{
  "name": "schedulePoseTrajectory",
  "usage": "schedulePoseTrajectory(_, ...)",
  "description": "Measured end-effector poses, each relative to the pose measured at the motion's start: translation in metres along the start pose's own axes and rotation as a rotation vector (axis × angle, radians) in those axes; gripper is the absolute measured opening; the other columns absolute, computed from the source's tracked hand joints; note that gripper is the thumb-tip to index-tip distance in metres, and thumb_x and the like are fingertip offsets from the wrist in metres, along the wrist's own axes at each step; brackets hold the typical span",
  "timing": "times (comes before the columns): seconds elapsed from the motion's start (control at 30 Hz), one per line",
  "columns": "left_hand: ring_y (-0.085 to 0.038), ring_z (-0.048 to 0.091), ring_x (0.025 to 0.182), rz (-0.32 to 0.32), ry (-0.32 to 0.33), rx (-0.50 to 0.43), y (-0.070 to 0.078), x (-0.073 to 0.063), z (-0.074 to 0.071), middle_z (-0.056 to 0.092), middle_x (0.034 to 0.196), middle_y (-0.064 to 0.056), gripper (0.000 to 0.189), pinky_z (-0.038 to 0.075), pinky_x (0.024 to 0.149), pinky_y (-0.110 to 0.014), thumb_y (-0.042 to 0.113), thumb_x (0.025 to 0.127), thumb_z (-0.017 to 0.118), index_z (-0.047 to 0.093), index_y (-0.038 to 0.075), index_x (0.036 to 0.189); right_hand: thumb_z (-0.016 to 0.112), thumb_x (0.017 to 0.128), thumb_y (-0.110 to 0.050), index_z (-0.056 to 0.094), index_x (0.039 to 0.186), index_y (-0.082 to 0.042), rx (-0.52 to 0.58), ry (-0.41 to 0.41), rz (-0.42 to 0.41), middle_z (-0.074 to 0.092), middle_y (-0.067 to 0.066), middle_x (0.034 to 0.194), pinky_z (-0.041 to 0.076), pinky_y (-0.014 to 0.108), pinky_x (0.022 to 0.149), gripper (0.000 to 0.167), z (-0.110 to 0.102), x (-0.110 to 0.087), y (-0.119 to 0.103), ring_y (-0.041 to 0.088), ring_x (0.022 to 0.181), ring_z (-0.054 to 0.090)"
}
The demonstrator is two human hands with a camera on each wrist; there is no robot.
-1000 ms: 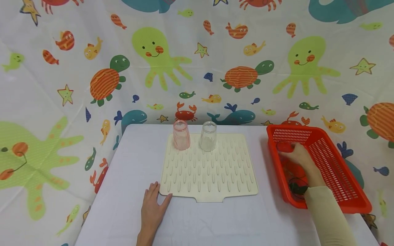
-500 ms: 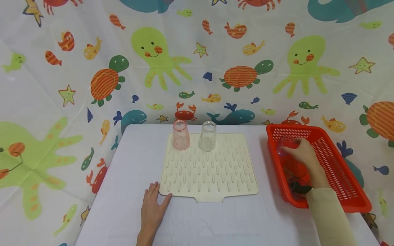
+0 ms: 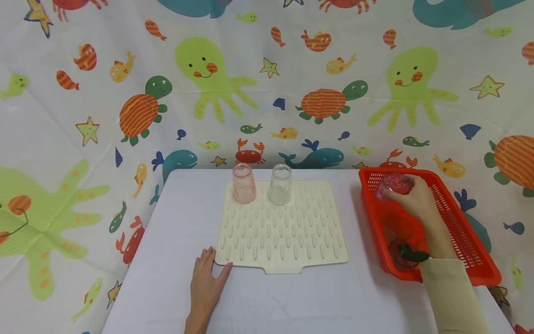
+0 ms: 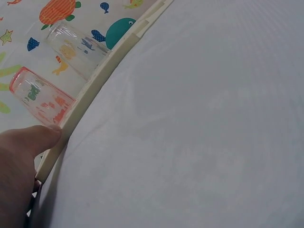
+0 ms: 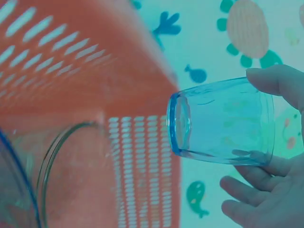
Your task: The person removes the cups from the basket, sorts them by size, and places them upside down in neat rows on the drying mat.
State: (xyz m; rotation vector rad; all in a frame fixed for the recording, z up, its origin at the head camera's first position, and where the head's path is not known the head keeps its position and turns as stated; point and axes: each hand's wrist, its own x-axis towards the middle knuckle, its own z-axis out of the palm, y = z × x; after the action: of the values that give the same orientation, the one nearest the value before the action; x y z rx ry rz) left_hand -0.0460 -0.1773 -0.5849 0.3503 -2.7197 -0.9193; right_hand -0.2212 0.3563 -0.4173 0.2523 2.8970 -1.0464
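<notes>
My right hand (image 3: 419, 197) grips a blue-tinted drinking glass (image 5: 223, 121) by its side, thumb on one side and fingers on the other. In the head view that glass is at the back of the red basket (image 3: 375, 241); the right wrist view shows it lifted level with the basket's rim. Near the front left corner of a cream draining mat (image 3: 279, 232), my left hand (image 3: 206, 287) rests with relaxed fingers, its thumb touching the mat's edge. A pink glass (image 3: 244, 185) and a clear glass (image 3: 281, 185) stand upside down along the mat's back.
More glassware (image 5: 57, 166) lies in the basket, along with a dark green object (image 3: 410, 253) near my right wrist. A cloth wall with sea animals (image 3: 267, 69) rises directly behind the white table (image 3: 183, 208).
My right hand has raised the blue-tinted glass from down in the basket up toward its back rim. The left hand stays at the mat's corner.
</notes>
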Motion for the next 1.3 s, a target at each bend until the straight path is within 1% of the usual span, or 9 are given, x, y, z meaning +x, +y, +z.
schedulePoseTrajectory(0.17, -0.040, 0.041, 0.145, -0.001, -0.002, -0.001, -0.002, 0.000, 0.000, 0.052, 0.148, -0.023, 0.073, 0.026, 0.126, -0.052, 0.035, 0.083, 0.082, 0.055, -0.006, 0.137, 0.071, 0.087, -0.056, 0.017, 0.157, 0.002, 0.008, 0.004, -0.026, 0.033, 0.033, 0.153, 0.041, 0.074, 0.105, 0.106, 0.001, -0.008, -0.020, 0.051, 0.133, 0.036)
schedulePoseTrajectory(0.27, -0.040, 0.040, 0.145, -0.004, -0.008, 0.002, -0.002, 0.000, 0.000, 0.051, 0.148, -0.023, 0.074, 0.026, 0.126, -0.052, 0.035, 0.083, 0.082, 0.055, -0.006, 0.138, 0.073, 0.086, -0.055, 0.018, 0.157, 0.001, 0.007, 0.000, -0.066, 0.034, 0.032, 0.153, 0.044, 0.074, 0.103, 0.106, 0.003, -0.015, -0.032, 0.051, 0.133, 0.036)
schedulePoseTrajectory(0.4, -0.039, 0.040, 0.146, -0.011, -0.015, 0.008, -0.001, 0.000, 0.000, 0.051, 0.149, -0.023, 0.074, 0.025, 0.127, -0.051, 0.036, 0.084, 0.081, 0.054, -0.006, 0.138, 0.075, 0.084, -0.053, 0.022, 0.156, 0.000, 0.006, 0.000, -0.117, 0.038, 0.029, 0.150, 0.049, 0.071, 0.098, 0.103, 0.008, -0.024, -0.048, 0.049, 0.131, 0.039)
schedulePoseTrajectory(0.5, -0.039, 0.039, 0.146, -0.017, -0.019, 0.009, 0.000, 0.001, 0.000, 0.051, 0.149, -0.022, 0.074, 0.025, 0.127, -0.051, 0.035, 0.084, 0.081, 0.054, -0.006, 0.139, 0.076, 0.084, -0.052, 0.025, 0.155, 0.000, 0.011, 0.004, -0.147, 0.039, 0.027, 0.149, 0.051, 0.069, 0.098, 0.102, 0.013, -0.029, -0.058, 0.047, 0.131, 0.039)
schedulePoseTrajectory(0.6, -0.039, 0.039, 0.146, -0.022, -0.022, 0.006, 0.000, 0.000, -0.001, 0.051, 0.149, -0.022, 0.074, 0.025, 0.127, -0.050, 0.035, 0.084, 0.081, 0.054, -0.006, 0.139, 0.077, 0.084, -0.050, 0.028, 0.153, 0.000, 0.011, 0.010, -0.187, 0.039, 0.027, 0.148, 0.051, 0.069, 0.099, 0.098, 0.018, -0.034, -0.065, 0.047, 0.131, 0.040)
schedulePoseTrajectory(0.73, -0.039, 0.039, 0.146, -0.022, -0.027, 0.006, 0.001, 0.000, -0.001, 0.050, 0.149, -0.022, 0.074, 0.024, 0.127, -0.050, 0.036, 0.084, 0.081, 0.054, -0.006, 0.139, 0.078, 0.085, -0.045, 0.030, 0.151, 0.000, 0.013, 0.012, -0.241, 0.041, 0.026, 0.145, 0.054, 0.066, 0.096, 0.093, 0.027, -0.041, -0.073, 0.045, 0.129, 0.043)
schedulePoseTrajectory(0.9, -0.039, 0.039, 0.146, -0.016, -0.024, 0.005, -0.001, 0.000, 0.000, 0.050, 0.150, -0.022, 0.075, 0.025, 0.127, -0.050, 0.037, 0.084, 0.080, 0.054, -0.006, 0.139, 0.080, 0.084, -0.039, 0.032, 0.151, -0.002, 0.015, 0.001, -0.283, 0.044, 0.024, 0.141, 0.057, 0.063, 0.093, 0.090, 0.037, -0.051, -0.086, 0.042, 0.124, 0.047)
schedulePoseTrajectory(1.13, -0.038, 0.039, 0.146, -0.011, -0.016, 0.014, -0.001, 0.000, 0.000, 0.051, 0.150, -0.021, 0.074, 0.024, 0.127, -0.049, 0.037, 0.084, 0.080, 0.053, -0.005, 0.139, 0.084, 0.079, -0.033, 0.037, 0.150, -0.004, 0.015, -0.047, -0.329, 0.048, 0.023, 0.143, 0.052, 0.064, 0.102, 0.090, 0.051, -0.061, -0.101, 0.041, 0.128, 0.047)
schedulePoseTrajectory(1.3, -0.038, 0.038, 0.147, -0.017, -0.026, 0.015, 0.001, 0.000, -0.002, 0.050, 0.150, -0.021, 0.073, 0.024, 0.127, -0.049, 0.035, 0.085, 0.080, 0.053, -0.005, 0.140, 0.086, 0.076, -0.028, 0.041, 0.146, -0.003, 0.009, -0.062, -0.383, 0.053, 0.021, 0.139, 0.055, 0.062, 0.100, 0.087, 0.063, -0.065, -0.109, 0.039, 0.124, 0.052)
